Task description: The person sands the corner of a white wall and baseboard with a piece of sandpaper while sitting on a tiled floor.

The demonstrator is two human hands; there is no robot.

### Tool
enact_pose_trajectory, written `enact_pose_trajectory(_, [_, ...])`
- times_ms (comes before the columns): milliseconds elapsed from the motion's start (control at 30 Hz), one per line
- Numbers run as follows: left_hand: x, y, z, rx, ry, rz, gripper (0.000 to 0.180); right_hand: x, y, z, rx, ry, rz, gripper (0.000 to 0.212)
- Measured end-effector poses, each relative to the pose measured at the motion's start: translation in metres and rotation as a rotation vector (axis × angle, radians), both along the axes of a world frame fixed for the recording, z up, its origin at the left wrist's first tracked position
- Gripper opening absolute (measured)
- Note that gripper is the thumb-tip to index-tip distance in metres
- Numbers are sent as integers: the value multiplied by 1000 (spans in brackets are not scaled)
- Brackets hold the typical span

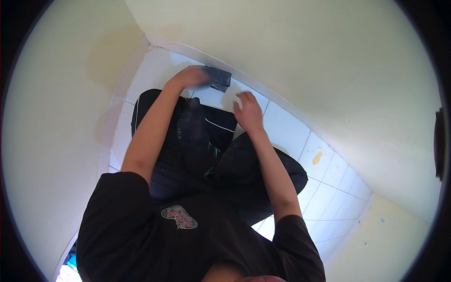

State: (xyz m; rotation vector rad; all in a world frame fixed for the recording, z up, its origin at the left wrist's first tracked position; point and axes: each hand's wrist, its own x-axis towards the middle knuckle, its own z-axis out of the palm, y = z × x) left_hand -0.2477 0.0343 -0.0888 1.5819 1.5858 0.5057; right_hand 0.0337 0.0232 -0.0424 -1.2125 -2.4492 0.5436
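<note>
Upper garment: a black T-shirt (225, 244) with short sleeves; the left sleeve (115, 199) and right sleeve (297, 235) are plain, loosely cut and end above the elbow. A small emblem (179, 217) sits on the shirt, irregular in outline, with a pale edge, a dark greenish ground and red lettering. Lower garment: dark, near-black trousers (249, 162) of loose cut, with thin white piping (221, 124) visible on the left leg. Green leaf-like markings (213, 152) show on dark cloth between the legs; whether this cloth is trouser or sock cannot be determined. Forearms and hands are bare.
</note>
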Motion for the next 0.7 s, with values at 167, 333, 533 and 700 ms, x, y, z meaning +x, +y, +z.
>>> enact_pose_trajectory(167, [-14,22,-23,91,-23,132,19,-85,30,-29,197,-55,119,40])
enact_pose_trajectory(333, [-20,18,-22,106,-108,277,17,-100,30,-66,288,-264,176,41])
enact_pose_trajectory(533, [-7,25,-1,-25,-83,261,15,-6,35,-69,239,-300,80,39])
enact_pose_trajectory(700, [-5,30,-21,-60,-153,291,11,105,32,-43,133,-503,-13,42])
